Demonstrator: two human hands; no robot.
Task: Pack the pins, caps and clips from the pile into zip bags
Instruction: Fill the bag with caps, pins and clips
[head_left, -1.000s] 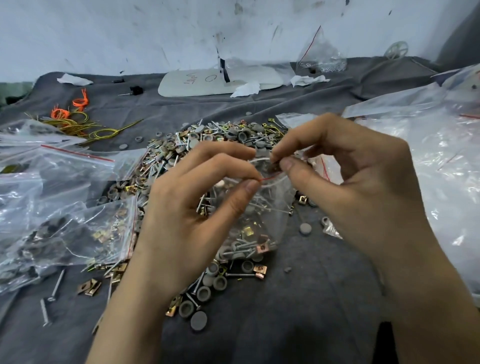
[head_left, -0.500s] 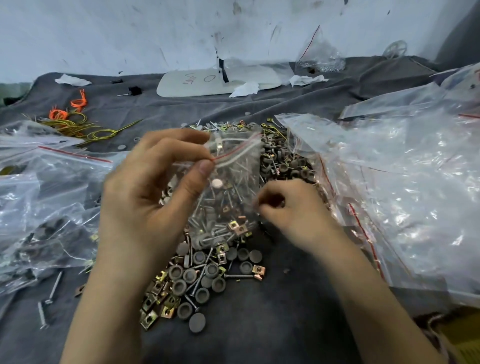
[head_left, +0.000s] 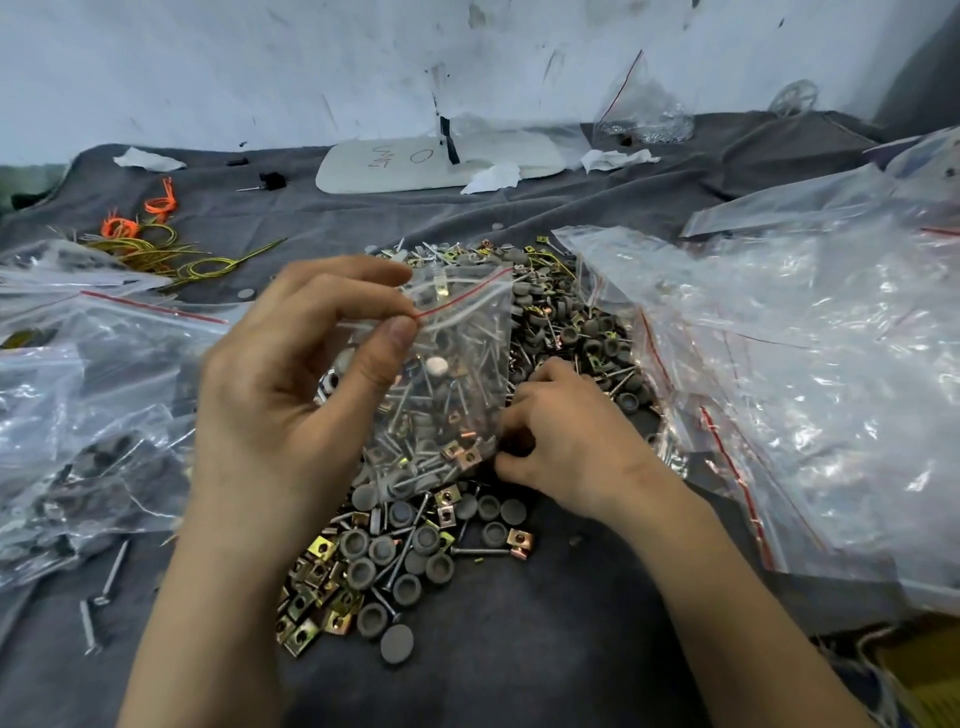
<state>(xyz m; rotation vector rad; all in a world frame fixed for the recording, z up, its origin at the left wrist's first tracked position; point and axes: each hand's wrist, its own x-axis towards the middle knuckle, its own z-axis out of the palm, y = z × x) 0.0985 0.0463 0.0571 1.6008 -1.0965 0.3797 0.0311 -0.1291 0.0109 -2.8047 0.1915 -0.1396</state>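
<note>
- My left hand (head_left: 291, 395) held a small clear bag (head_left: 457, 374) up over the pile (head_left: 415, 551). Thumb and forefinger pinched the left corner of its red-lined zip edge, and the other fingers curled loosely behind.
- My right hand (head_left: 566, 441) lay low on the pile at the bag's bottom right corner, fingers curled under. Whether they held a part was hidden.
- To do this step well, I judged, the left pinch should keep the mouth steady and level so nothing spilled. The right should gather only a few parts at a time.
- I could not tell whether the zip was open or pressed shut. It would want checking along its whole length.
- The bag hung nearly upright and looked well filled with thin silver pins, grey caps and brass-coloured clips. One pale disc sat near its middle.
- The pile lay on grey cloth (head_left: 545, 649), running from behind the bag to in front of it. It was a loose mix of pins (head_left: 480, 551), round caps (head_left: 384, 548) and square clips (head_left: 306, 605).
- Big bags (head_left: 789, 364) lay crumpled at my right, against the pile, and filled bags (head_left: 88, 441) at my left.
</note>
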